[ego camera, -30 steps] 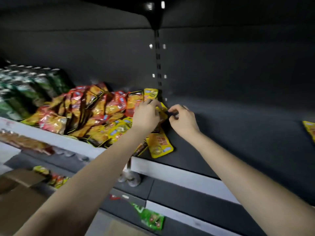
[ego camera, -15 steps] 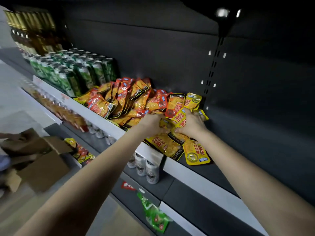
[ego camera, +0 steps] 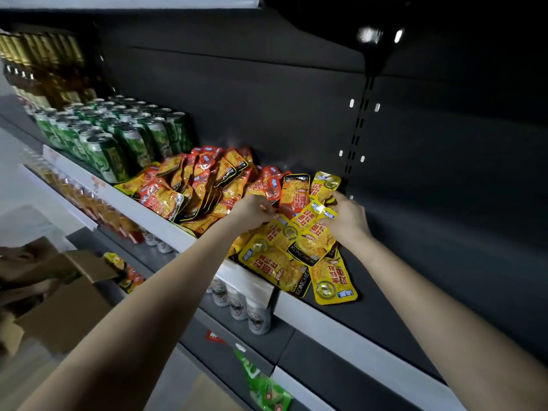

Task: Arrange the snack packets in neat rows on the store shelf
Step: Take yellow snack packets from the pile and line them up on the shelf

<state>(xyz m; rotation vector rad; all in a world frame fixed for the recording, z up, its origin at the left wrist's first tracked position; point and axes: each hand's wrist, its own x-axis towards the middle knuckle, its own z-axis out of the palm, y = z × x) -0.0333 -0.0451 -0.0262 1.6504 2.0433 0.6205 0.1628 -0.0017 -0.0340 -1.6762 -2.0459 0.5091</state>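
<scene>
Far left of and below the snack packets (ego camera: 207,185), an open cardboard box (ego camera: 59,304) sits on the floor. Left of the heap, on the same shelf (ego camera: 154,216), green cans (ego camera: 124,134) stand in tight rows, and the nearest can is just beside the heap's leftmost packets. The heap is orange and red, leaning and overlapping, and reaches from the shelf's white front edge to the back wall.

At the heap's right end the left hand (ego camera: 252,210) has a narrow grip, its fingertips pinched on the left corner of a fan of yellow packets (ego camera: 308,223). The right hand (ego camera: 348,219) holds the fan's other side, fingers curled over its top. In front of that end, a flat packet (ego camera: 275,266) overhangs the front edge.

Right of the heap, open dark shelf runs to the frame's edge. A slotted upright (ego camera: 358,129) rises just behind the heap's right end. Below the heap, white bottles (ego camera: 249,314) stand on the next shelf down.

Half a second ago the two hands were pressed together over the yellow packets. Now they are apart, with the fan spread between them.
</scene>
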